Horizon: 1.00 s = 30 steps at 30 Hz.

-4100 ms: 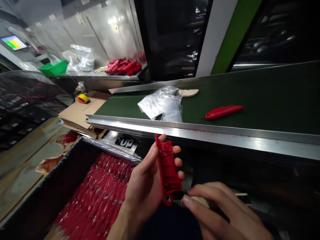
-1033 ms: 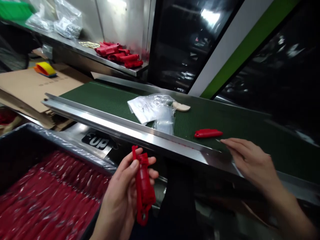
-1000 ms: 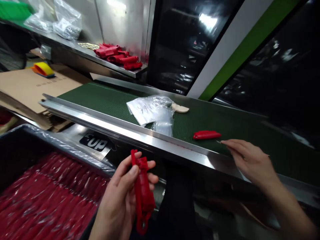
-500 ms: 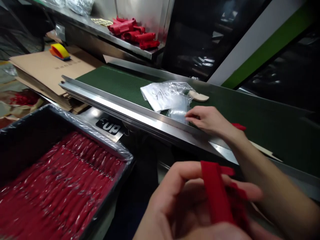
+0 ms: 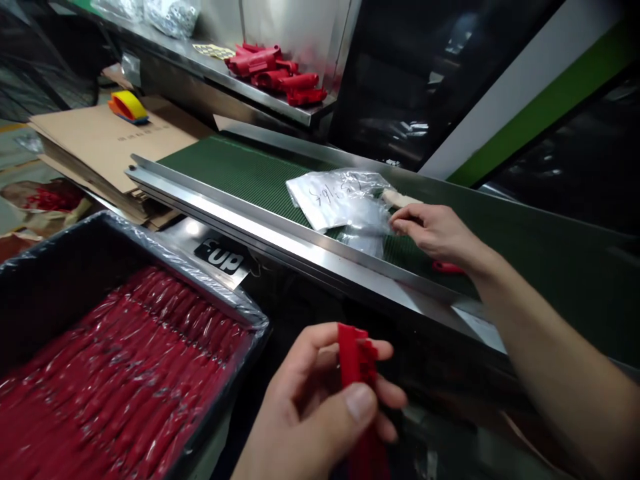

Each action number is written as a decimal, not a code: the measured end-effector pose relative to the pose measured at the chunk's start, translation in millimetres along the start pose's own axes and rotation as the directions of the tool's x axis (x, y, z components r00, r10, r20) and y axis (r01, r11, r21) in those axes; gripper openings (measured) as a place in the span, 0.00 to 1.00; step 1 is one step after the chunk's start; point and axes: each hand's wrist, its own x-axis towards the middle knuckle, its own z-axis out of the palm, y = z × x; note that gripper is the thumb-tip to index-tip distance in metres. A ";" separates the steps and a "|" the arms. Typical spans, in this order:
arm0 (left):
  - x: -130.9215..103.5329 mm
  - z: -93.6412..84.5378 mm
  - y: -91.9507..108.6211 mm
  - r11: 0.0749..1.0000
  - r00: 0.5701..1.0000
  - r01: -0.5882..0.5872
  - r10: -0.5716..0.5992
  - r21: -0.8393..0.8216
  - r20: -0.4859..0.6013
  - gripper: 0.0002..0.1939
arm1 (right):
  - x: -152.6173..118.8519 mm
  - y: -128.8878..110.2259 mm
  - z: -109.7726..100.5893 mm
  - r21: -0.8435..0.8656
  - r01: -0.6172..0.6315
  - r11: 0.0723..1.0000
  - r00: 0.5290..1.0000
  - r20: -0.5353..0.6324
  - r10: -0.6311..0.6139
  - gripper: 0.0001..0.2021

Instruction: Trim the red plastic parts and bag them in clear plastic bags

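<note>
My left hand [image 5: 315,407] is closed around a long red plastic part [image 5: 353,360], thumb pressed on its face. Part of the piece is hidden by the fingers. Over the green conveyor belt, my right hand [image 5: 440,233] has thumb and forefinger pinched together at the right edge of a clear plastic bag [image 5: 367,230]. That bag lies with a larger bag with handwriting on it [image 5: 325,197]. A pale, flat piece [image 5: 400,199] rests just behind my right fingertips. Below the right hand, another red piece [image 5: 447,267] shows partly on the belt.
At the left stands a dark bin [image 5: 250,310] lined with plastic, holding rows of bagged red parts. Flat cartons [image 5: 100,137] carry a yellow-and-orange tape dispenser [image 5: 129,107]. Red parts [image 5: 275,73] lie on the metal shelf. A raised metal rail [image 5: 280,237] edges the belt.
My left hand has moved left and away from the camera with the red part. The right hand has shifted slightly right, its fingertips now at the clear bag's edge.
</note>
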 end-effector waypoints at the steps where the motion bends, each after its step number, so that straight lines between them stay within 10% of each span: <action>1: 4.9 -4.2 -2.4 1.000 0.999 -0.025 0.026 0.010 -0.047 0.14 | -4.1 -1.9 -7.9 0.012 -0.019 1.000 0.995 -0.096 0.020 0.11; 6: 17.8 -5.1 -15.5 0.995 0.987 -0.073 0.082 0.065 -0.138 0.18 | -55.6 -37.1 -28.9 0.119 -0.027 0.993 0.944 -0.324 0.065 0.16; 14: 19.2 1.4 -31.8 0.925 0.945 -0.230 0.286 0.302 -0.159 0.23 | -161.5 -106.9 34.6 0.466 0.129 0.875 0.982 0.062 -0.178 0.07; 24: 27.2 -13.1 -44.9 0.801 0.924 -0.133 0.314 0.583 -0.220 0.10 | -193.0 -92.1 64.3 0.488 -0.170 0.856 0.983 0.028 0.179 0.10; 30: 35.8 -23.6 -44.6 0.480 0.916 -0.097 0.386 0.872 -0.110 0.12 | -194.5 -91.0 66.3 0.235 -0.008 0.972 0.967 -0.246 0.067 0.05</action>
